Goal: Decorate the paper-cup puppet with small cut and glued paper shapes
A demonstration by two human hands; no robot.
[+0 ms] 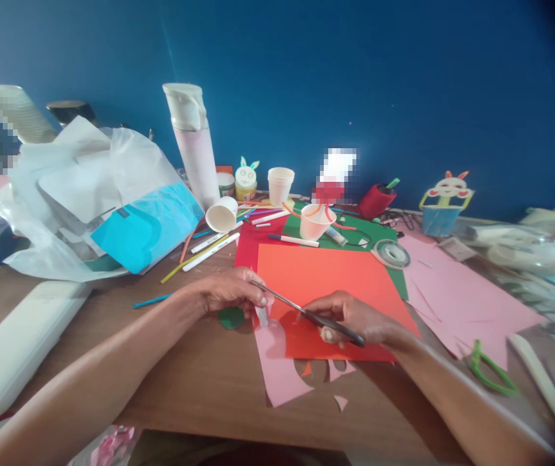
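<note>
My right hand (348, 318) is wrapped round the dark handle of a pair of scissors (313, 316), seen edge-on. Their thin metal blades slant up and left to my left hand (238, 290). That hand is closed, with thumb and fingers pinching a small piece of pink paper (270, 301) close to the blade tips. Both hands are above an orange sheet (326, 272). Beneath them, a larger pink paper offcut (280, 372) with a curved cut edge reaches toward the table's front. A dark green paper disc (231, 317) lies just below my left hand.
Farther back are a paper cup (313, 223) with orange strips, markers (212, 252), a tape roll (392, 254) and stacked cups (281, 184). A plastic bag (78, 188) fills the left. Pink sheets (471, 291) and a green looped strip (493, 372) lie right.
</note>
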